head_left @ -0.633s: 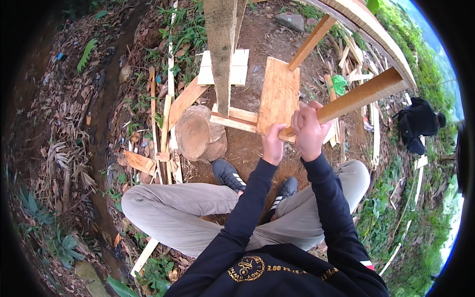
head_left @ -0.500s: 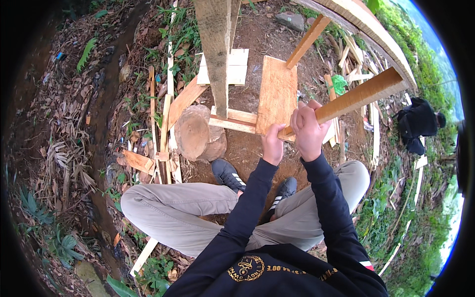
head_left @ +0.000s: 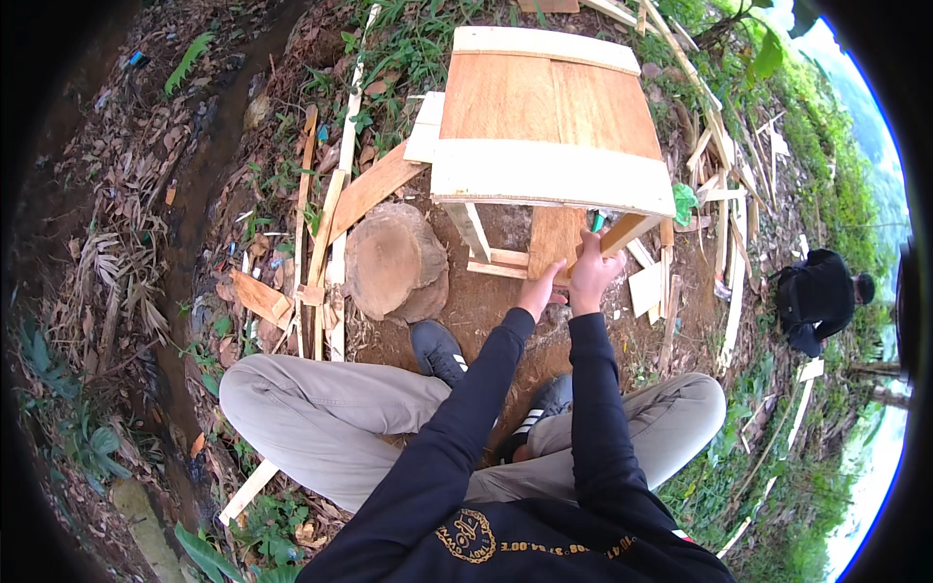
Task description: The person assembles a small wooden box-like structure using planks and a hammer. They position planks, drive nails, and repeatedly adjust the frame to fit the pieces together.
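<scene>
A small wooden table or stool stands in front of me, its top of pale and reddish planks facing up. Beneath it, partly hidden by the top, is a reddish board. My right hand is closed round the low end of the near right leg. Close beside it, my left hand is closed at the near corner of the lower board, fingers partly hidden. A small green object shows just above my right hand; its kind is unclear. Something small and red shows below the hands.
A cut log stump stands left of the table. Long wood strips lie beyond it, and more offcuts lie at right. A green plastic scrap is beside the table. A person in black is at far right.
The table has tilted, so its top now faces up where its underside and legs showed before. Both hands stay near the low end of the same leg.
</scene>
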{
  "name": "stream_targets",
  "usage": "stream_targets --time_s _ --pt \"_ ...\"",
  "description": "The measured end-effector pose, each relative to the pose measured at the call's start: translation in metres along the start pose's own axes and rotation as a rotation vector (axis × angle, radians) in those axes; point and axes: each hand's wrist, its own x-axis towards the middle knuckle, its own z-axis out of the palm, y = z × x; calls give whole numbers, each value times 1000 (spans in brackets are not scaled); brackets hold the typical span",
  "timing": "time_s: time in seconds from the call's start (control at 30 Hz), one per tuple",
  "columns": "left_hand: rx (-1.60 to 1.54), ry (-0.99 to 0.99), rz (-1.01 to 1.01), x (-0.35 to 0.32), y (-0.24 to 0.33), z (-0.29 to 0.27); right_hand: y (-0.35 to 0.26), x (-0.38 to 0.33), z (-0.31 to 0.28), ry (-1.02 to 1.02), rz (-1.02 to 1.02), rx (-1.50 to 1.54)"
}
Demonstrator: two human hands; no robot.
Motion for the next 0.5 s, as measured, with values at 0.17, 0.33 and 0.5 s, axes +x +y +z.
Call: stream_targets --time_s 0.17,0.33,0.5 --pt "414 -337 -709 -25 31 -43 74 3 -16 137 97 15" --pt "772 -242 -181 -30 61 -41 125 7 -27 225 9 119" --pt "991 279 949 81 -11 -53 105 -15 -14 141 -210 -156"
